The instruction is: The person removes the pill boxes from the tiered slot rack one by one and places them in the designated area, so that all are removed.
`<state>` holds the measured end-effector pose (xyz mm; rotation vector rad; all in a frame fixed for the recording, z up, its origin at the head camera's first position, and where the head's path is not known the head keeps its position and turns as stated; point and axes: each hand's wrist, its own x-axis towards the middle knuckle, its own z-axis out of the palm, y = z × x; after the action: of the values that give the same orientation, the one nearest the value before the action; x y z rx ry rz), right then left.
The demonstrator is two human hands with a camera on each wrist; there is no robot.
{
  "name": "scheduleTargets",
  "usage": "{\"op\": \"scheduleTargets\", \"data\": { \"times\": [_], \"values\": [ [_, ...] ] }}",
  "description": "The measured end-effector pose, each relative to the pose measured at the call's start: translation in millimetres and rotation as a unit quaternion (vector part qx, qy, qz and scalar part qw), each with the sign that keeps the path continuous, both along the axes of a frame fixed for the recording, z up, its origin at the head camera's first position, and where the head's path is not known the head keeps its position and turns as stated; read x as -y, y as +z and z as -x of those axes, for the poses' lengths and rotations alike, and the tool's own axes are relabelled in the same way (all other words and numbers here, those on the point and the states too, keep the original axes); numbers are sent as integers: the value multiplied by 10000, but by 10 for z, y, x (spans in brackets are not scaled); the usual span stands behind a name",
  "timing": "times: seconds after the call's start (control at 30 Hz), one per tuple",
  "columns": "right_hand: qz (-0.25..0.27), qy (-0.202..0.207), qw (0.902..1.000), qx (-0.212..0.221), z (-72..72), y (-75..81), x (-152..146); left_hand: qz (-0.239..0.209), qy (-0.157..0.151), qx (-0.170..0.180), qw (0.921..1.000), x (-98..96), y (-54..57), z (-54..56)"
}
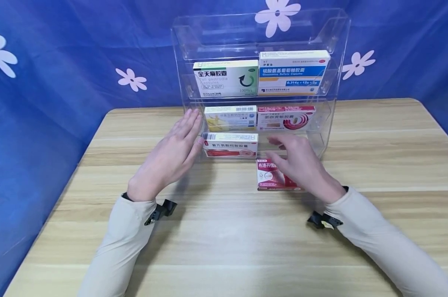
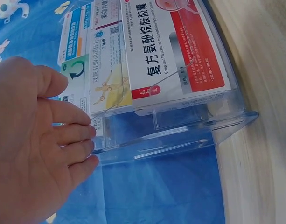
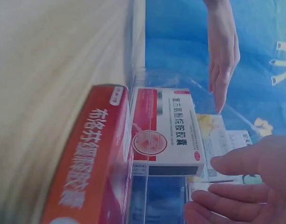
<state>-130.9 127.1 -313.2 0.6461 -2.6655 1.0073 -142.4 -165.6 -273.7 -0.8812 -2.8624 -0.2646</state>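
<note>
My left hand [image 1: 168, 152], fingers straight and together, is at the left side of a clear tiered rack [image 1: 192, 45]; in the left wrist view its fingertips are by the rack's side edge. Beside them, on the lowest tier, stands a red-and-white medicine box [image 1: 229, 145]. My right hand [image 1: 302, 161] hovers at the right of that tier with fingers loosely bent and nothing between them. Below it a red medicine box [image 1: 265, 175] is on the table in front of the rack, partly hidden by the hand. The right wrist view shows this red box [image 3: 87, 158] close by.
The middle tier holds a white-and-yellow box [image 1: 230, 118] and a white-and-magenta box [image 1: 286, 119]. Above them are a green-and-white box [image 1: 225, 79] and a blue-and-white box [image 1: 292, 74]. A blue flowered cloth [image 1: 79, 53] hangs behind the wooden table [image 1: 224, 247].
</note>
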Motion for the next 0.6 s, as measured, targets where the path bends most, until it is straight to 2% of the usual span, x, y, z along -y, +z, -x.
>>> {"op": "scheduleTargets", "data": {
  "times": [0.23,0.43,0.6],
  "values": [
    [328,-35,9984,461,183,-22,143,-20,-1,-31,10000,8,-10,12],
    [468,-49,9964,701,244,-87,190,15,-10,60,10000,-9,-6,-1],
    [697,-37,9953,676,269,-140,197,-4,-12,49,10000,-7,-18,0]
  ]
}}
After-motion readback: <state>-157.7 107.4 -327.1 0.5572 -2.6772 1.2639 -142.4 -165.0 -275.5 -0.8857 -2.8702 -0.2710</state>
